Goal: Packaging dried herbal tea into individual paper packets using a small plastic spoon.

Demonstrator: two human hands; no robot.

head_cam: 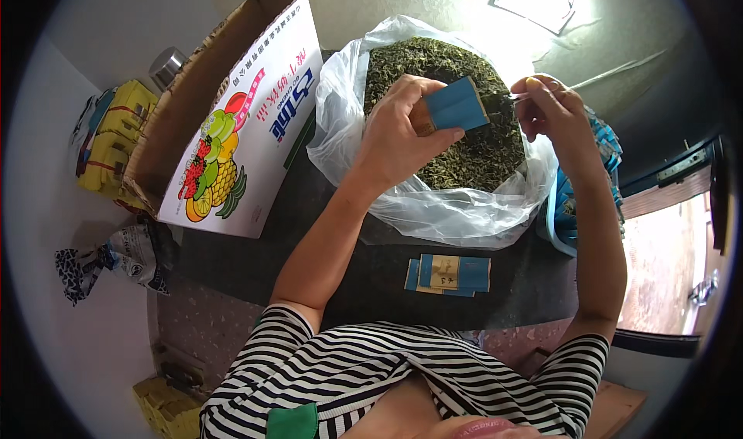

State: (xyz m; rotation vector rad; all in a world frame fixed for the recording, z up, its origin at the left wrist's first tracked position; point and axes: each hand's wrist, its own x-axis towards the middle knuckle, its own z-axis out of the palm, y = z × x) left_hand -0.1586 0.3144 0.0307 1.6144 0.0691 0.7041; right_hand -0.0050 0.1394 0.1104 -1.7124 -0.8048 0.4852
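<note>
My left hand (pixel 400 131) holds a small blue and tan paper packet (pixel 455 105) over dried tea leaves (pixel 464 166). The leaves fill a round heap inside a clear plastic bag (pixel 464 218) on the dark table. At the bag's right edge is my right hand (pixel 545 105), its thumb and fingers pinched together at a small pale thing too unclear to name. Two or more flat blue and tan packets (pixel 455 273) lie overlapping on the table between my forearms.
A tall open cardboard box (pixel 249 131) stands at the left, with yellow bundles (pixel 116 143) and a metal cup (pixel 168 67) beyond it. On the right, a light-blue plastic basket (pixel 554 224) holds many blue packets (pixel 603 148). A crumpled plastic bag (pixel 136 256) is at the table's left edge.
</note>
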